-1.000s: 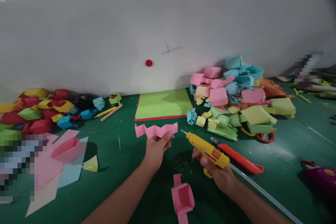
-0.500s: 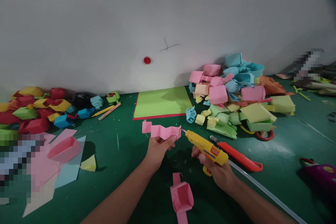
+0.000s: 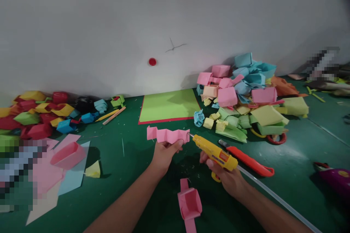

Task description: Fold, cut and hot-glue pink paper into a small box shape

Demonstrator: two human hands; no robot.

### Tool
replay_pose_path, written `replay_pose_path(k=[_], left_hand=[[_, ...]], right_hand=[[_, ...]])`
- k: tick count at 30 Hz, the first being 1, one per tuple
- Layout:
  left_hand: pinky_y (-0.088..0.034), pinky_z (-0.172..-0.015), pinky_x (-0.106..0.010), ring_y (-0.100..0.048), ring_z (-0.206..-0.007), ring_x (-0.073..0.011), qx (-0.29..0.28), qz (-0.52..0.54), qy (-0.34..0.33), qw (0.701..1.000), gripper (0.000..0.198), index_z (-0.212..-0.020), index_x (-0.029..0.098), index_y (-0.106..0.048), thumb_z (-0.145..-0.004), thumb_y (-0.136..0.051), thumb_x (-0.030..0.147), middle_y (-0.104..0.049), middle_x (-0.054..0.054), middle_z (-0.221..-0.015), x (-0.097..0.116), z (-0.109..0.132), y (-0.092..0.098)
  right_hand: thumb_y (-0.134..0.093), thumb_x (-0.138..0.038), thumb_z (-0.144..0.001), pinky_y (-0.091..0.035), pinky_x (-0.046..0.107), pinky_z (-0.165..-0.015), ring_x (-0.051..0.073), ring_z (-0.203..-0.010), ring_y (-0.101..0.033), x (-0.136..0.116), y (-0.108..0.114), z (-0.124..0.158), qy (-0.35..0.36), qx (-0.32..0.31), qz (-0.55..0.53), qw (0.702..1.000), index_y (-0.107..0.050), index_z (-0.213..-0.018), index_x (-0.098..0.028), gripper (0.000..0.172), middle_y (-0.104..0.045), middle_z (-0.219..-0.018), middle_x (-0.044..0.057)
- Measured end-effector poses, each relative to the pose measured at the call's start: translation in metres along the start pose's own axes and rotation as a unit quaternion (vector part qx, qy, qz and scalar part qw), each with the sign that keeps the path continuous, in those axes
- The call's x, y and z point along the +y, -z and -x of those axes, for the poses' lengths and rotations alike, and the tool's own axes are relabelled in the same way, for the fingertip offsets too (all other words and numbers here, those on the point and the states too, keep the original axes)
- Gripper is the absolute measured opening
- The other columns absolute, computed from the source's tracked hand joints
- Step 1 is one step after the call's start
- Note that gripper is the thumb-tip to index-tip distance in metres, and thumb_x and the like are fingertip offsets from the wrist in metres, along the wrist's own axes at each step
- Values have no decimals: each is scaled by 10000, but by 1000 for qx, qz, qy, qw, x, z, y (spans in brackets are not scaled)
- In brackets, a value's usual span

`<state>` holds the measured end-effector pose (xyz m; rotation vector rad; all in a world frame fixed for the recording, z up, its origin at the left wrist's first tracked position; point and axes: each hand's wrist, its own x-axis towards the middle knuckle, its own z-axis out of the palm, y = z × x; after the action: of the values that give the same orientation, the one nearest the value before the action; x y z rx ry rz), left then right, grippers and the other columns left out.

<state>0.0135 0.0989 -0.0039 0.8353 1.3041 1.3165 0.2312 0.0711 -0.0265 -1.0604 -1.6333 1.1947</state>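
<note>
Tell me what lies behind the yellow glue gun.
Just beyond the yellow glue gun, held in the right hand, a red-handled tool lies on the green table, its grey tip showing. The gun's body covers the patch directly behind it, so that cannot be seen.

No text is readable; the label point(image 3: 218, 160) on the glue gun point(image 3: 208, 147) is too small.

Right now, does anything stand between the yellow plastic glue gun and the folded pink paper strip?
Nothing visible: the glue gun in the right hand has its metal nozzle at the right end of the strip in the left hand.
</note>
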Motion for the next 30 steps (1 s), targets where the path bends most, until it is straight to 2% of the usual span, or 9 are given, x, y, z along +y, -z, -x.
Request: replay_pose_path(k=[4, 11, 21, 30], left_hand=[[-483, -596, -273, -573, -574, -140, -2, 2, -3, 1000, 363, -572, 143, -684, -577, -903, 432, -655, -37, -580, -1, -1, 0], [-478, -592, -268, -574, -568, -136, -4, 4, -6, 1000, 355, -600, 143, -703, -565, -915, 425, -665, -32, -584, -2, -1, 1], [-477, -604, -263, -577, -575, -132, -9, -1, -10, 1000, 363, -551, 145, -670, -608, -898, 422, -657, -31, -576, -4, -3, 2], [-473, -592, -266, -566, -565, -131, -17, 5, -18, 1000, 333, -624, 141, -710, -614, -893, 419, -666, -32, -597, -3, -2, 2]], right_hand=[[-540, -532, -980, -531, 326, -834, 225, -956, -628, -1, 1, -1, -8, -19, 0, 1000, -643, -942, -231, 320, -668, -960, 50], [-543, -585, -957, -542, 342, -743, 235, -888, -615, -12, 0, -2, -29, -26, 1, 999, -645, -889, -226, 380, -659, -879, 59], [-537, -676, -915, -487, 297, -633, 163, -672, -539, -26, -4, -4, -38, -13, 21, 999, -592, -802, -211, 482, -582, -759, 18], [-522, -725, -890, -477, 287, -594, 150, -617, -506, -30, -6, -3, -41, -5, 35, 999, -570, -737, -216, 534, -539, -699, 3]])
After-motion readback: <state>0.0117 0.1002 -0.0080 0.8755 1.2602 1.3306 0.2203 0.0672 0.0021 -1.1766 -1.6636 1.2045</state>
